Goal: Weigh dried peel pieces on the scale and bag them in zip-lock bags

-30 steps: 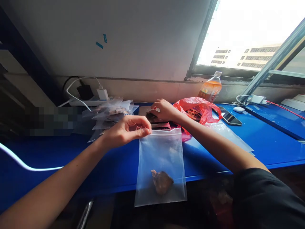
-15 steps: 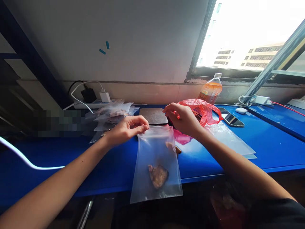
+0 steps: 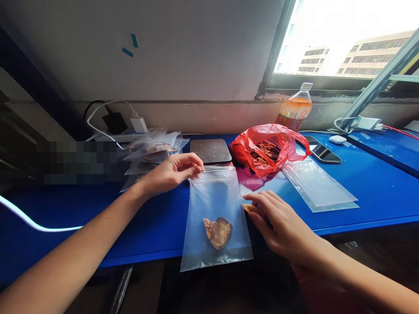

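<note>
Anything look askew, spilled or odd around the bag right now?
No clear damage. The clear zip bag, held by the left hand, extends past the blue table's front edge, and a brown piece is outside it, at the right hand. Pale specks, perhaps crumbs, dot the dark plate.

Bottle label (image 3: 292, 115), seemingly illegible lettering

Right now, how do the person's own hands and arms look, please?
The left hand and right hand are bare: no glove, ring or watch shows. The left forearm, marked by one small spot, and the right forearm have no sleeve in view.
</note>
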Demonstrator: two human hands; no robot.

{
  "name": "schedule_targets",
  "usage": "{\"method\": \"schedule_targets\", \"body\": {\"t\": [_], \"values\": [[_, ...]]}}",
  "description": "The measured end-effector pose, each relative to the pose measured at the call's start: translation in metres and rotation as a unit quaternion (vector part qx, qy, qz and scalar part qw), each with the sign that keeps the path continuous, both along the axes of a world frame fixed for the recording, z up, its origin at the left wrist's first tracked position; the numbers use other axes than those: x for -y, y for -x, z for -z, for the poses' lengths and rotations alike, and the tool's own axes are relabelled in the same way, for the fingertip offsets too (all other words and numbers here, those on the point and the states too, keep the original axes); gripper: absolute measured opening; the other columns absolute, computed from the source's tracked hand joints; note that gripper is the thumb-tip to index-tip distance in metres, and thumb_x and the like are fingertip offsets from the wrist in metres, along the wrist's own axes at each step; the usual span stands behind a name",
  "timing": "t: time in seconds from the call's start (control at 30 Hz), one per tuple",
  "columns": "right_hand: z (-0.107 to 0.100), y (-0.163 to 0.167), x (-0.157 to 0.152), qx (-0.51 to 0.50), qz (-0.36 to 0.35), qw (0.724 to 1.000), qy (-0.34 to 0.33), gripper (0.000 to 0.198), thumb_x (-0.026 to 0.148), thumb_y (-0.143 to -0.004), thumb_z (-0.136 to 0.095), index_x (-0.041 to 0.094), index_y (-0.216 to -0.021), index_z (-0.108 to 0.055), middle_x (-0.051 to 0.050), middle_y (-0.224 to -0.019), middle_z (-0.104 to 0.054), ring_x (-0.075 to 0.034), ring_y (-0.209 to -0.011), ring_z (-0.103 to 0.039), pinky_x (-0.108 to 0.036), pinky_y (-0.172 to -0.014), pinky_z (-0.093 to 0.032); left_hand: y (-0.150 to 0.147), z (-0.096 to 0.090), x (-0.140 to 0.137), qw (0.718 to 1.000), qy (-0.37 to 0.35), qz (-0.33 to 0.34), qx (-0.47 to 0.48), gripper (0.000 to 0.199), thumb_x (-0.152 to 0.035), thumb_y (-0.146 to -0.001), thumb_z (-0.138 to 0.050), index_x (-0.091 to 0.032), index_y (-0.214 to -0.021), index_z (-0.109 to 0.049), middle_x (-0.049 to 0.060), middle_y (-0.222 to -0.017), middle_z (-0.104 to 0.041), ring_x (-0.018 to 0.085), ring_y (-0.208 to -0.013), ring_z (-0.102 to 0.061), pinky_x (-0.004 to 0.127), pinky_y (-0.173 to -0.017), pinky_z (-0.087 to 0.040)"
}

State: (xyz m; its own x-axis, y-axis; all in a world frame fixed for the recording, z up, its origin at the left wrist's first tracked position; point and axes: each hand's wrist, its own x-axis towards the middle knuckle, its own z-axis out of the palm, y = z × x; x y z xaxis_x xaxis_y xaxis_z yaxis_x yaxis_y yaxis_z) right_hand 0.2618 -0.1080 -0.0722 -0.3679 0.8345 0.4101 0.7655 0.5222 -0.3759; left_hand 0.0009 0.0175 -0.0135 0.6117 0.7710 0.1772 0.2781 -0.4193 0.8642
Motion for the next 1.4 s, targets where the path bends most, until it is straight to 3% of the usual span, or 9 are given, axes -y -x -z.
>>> {"method": "schedule_targets", "body": {"t": [0.23, 0.3, 0.47, 0.6, 0.77, 1.07, 1.2, 1.3, 1.4], "values": [[-0.043, -0.007, -0.047, -0.245, 0.044, 0.968, 0.013, 0.015, 0.03, -0.087, -0.057, 0.019, -0.097, -0.056, -0.005, -0.088, -0.065, -0.014, -0.072, -0.061, -0.027, -0.061, -0.048, -0.007, 0.001, 0.01, 0.997, -0.042, 0.056, 0.029, 0.019, -0.038, -0.087, -0.061, -0.019, -0.083, -0.062, -0.001, -0.073, -0.058, 0.01, -0.063, -0.051, 0.021, -0.061, -0.044], [-0.065, 0.007, -0.064, -0.288, -0.01, 0.957, 0.033, 0.016, 0.033, -0.085, -0.06, 0.018, -0.089, -0.056, -0.003, -0.082, -0.063, -0.012, -0.068, -0.058, -0.024, -0.059, -0.045, -0.009, 0.001, 0.014, 0.996, -0.051, 0.06, 0.041, 0.021, -0.04, -0.087, -0.061, -0.019, -0.083, -0.061, -0.001, -0.074, -0.058, 0.01, -0.064, -0.052, 0.022, -0.062, -0.044], [-0.098, 0.033, -0.083, -0.189, -0.149, 0.963, 0.124, 0.036, 0.044, -0.092, -0.047, 0.014, -0.081, -0.064, -0.001, -0.073, -0.06, -0.011, -0.065, -0.053, -0.024, -0.058, -0.04, -0.007, -0.002, 0.015, 0.993, -0.078, -0.003, 0.093, 0.028, -0.047, -0.084, -0.064, -0.02, -0.08, -0.06, -0.002, -0.069, -0.056, 0.011, -0.062, -0.052, 0.024, -0.062, -0.046], [-0.093, 0.023, -0.085, -0.178, -0.126, 0.972, 0.089, 0.041, 0.049, -0.092, -0.046, 0.014, -0.079, -0.065, -0.003, -0.078, -0.058, -0.012, -0.068, -0.052, -0.024, -0.057, -0.038, -0.006, -0.007, 0.011, 0.987, -0.086, -0.056, 0.125, 0.027, -0.046, -0.079, -0.069, -0.019, -0.076, -0.061, -0.001, -0.066, -0.056, 0.011, -0.059, -0.051, 0.023, -0.06, -0.046], [-0.078, 0.01, -0.093, -0.171, -0.097, 0.971, 0.138, 0.032, 0.044, -0.088, -0.054, 0.014, -0.078, -0.059, 0.0, -0.069, -0.051, -0.01, -0.062, -0.047, -0.022, -0.052, -0.033, -0.008, -0.011, 0.012, 0.987, -0.029, -0.117, 0.104, 0.014, -0.032, -0.077, -0.068, -0.018, -0.081, -0.067, 0.002, -0.076, -0.063, 0.013, -0.066, -0.057, 0.024, -0.061, -0.047], [-0.07, 0.007, -0.097, -0.229, -0.111, 0.961, 0.11, 0.019, 0.016, -0.079, -0.056, 0.017, -0.099, -0.056, 0.002, -0.074, -0.056, -0.009, -0.063, -0.051, -0.021, -0.055, -0.038, -0.004, -0.009, 0.005, 0.981, 0.05, -0.165, 0.09, 0.024, -0.024, -0.072, -0.069, -0.017, -0.093, -0.06, 0.0, -0.076, -0.062, 0.012, -0.068, -0.058, 0.024, -0.064, -0.047], [-0.074, 0.021, -0.098, -0.149, -0.068, 0.986, 0.014, 0.026, 0.012, -0.076, -0.056, 0.017, -0.102, -0.055, -0.002, -0.085, -0.063, -0.013, -0.075, -0.058, -0.024, -0.065, -0.043, -0.006, -0.008, 0.014, 0.977, -0.074, -0.195, 0.039, 0.015, -0.022, -0.077, -0.062, -0.019, -0.084, -0.049, -0.002, -0.069, -0.057, 0.012, -0.061, -0.055, 0.023, -0.057, -0.042], [-0.081, 0.045, -0.094, -0.091, -0.123, 0.988, -0.014, 0.031, 0.009, -0.076, -0.054, 0.018, -0.106, -0.05, -0.002, -0.088, -0.065, -0.013, -0.079, -0.06, -0.025, -0.068, -0.044, -0.014, -0.005, 0.029, 0.948, -0.241, -0.202, -0.039, 0.009, -0.019, -0.083, -0.053, -0.021, -0.085, -0.045, -0.002, -0.074, -0.057, 0.011, -0.06, -0.053, 0.023, -0.056, -0.04], [-0.087, 0.063, -0.087, -0.076, -0.16, 0.984, -0.005, 0.034, 0.005, -0.072, -0.051, 0.018, -0.103, -0.048, -0.001, -0.085, -0.065, -0.013, -0.077, -0.059, -0.024, -0.067, -0.042, -0.02, 0.0, 0.04, 0.928, -0.323, -0.178, -0.042, 0.009, -0.018, -0.085, -0.052, -0.021, -0.085, -0.044, -0.001, -0.079, -0.059, 0.013, -0.067, -0.057, 0.025, -0.062, -0.043]]}}
